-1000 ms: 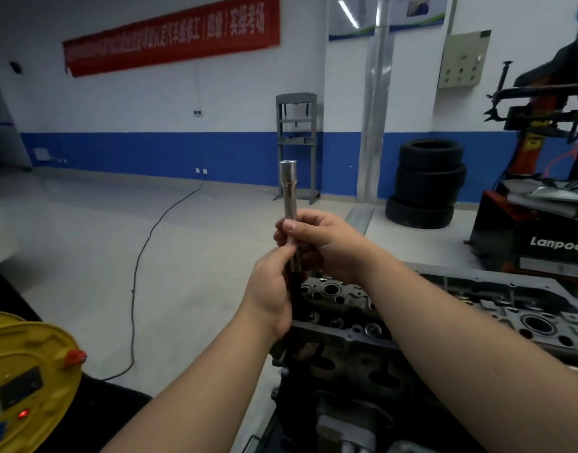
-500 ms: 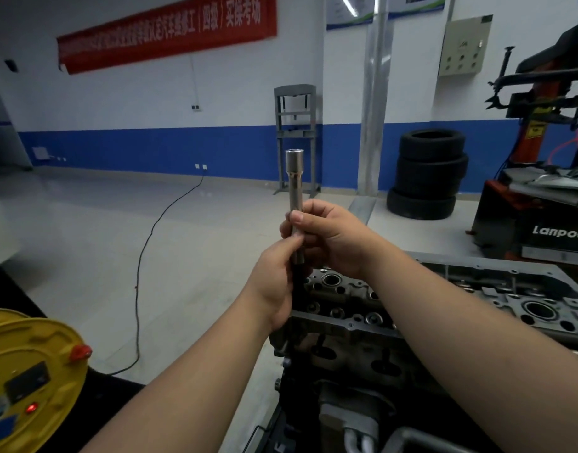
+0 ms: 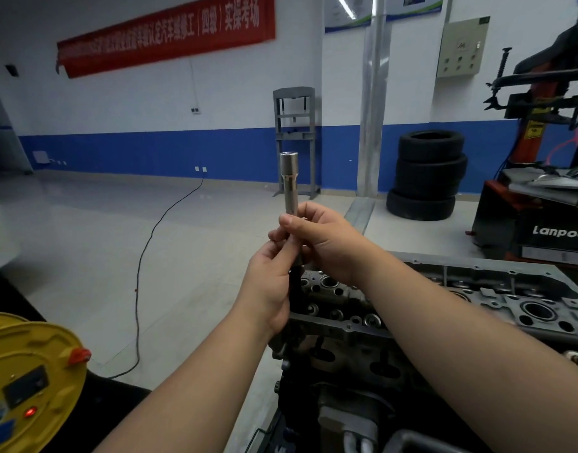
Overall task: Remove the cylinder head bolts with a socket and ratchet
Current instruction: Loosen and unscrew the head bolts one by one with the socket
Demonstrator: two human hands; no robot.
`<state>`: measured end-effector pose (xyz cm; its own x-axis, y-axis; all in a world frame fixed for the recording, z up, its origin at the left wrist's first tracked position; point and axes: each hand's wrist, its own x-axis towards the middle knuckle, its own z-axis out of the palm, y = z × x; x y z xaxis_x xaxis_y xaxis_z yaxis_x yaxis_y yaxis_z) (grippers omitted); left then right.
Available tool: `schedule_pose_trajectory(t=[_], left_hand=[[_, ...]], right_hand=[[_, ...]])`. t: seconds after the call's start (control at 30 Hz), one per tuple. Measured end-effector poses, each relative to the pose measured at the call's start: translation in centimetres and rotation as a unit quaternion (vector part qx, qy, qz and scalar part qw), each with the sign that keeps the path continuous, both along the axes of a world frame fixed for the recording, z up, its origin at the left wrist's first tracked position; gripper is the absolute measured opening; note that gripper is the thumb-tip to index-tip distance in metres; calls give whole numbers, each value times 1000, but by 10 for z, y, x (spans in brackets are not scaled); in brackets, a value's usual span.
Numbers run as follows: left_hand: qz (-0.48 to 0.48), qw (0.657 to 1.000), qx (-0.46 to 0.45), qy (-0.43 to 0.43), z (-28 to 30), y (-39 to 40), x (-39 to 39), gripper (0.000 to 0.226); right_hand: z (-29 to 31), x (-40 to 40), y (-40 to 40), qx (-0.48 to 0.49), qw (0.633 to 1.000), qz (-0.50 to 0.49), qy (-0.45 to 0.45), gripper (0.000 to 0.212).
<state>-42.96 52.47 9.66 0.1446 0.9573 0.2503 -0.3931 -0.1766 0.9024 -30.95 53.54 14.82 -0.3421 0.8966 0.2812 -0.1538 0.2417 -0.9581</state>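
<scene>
Still upright, the socket point(image 3: 289, 184) stays gripped by both left hand point(image 3: 268, 282) and right hand point(image 3: 323, 240) above the head point(image 3: 477, 289); no bolt engaged yet.

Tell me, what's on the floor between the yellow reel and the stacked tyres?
Head view: a black cable crosses grey floor; the hands' raised socket overlaps that stretch.

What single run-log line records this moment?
stage: tool handling | left hand: grips dark lower part | right hand: grips long socket, upright | cylinder head: untouched, below
</scene>
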Motion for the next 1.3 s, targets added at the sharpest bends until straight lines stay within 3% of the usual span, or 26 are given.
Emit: schedule_pose_trajectory(t=[0.33,0.57,0.67,0.83,1.0,1.13,1.3], left_hand=[[-14,999,-28,29,1,-1,-1,38],[15,999,-11,-29,0,-1,1,25],[27,999,-16,-18,0,-1,-1,30],[-13,1000,-23,6,1,-3,-2,40],[14,1000,-20,-14,3,-5,1,27],[37,999,-9,-14,2,-4,2,34],[-5,1000,-26,-1,2,-3,-1,41]], right_hand=[[4,5,-2,-43,999,26,-1,26],[0,-1,2,-22,999,28,16,22],[-1,-1,3,-14,999,22,25,17],[0,3,1,-37,998,45,3,28],[3,2,0,-42,998,44,4,27],[2,-1,2,-33,998,34,29,21],[3,1,-1,-45,998,45,8,28]])
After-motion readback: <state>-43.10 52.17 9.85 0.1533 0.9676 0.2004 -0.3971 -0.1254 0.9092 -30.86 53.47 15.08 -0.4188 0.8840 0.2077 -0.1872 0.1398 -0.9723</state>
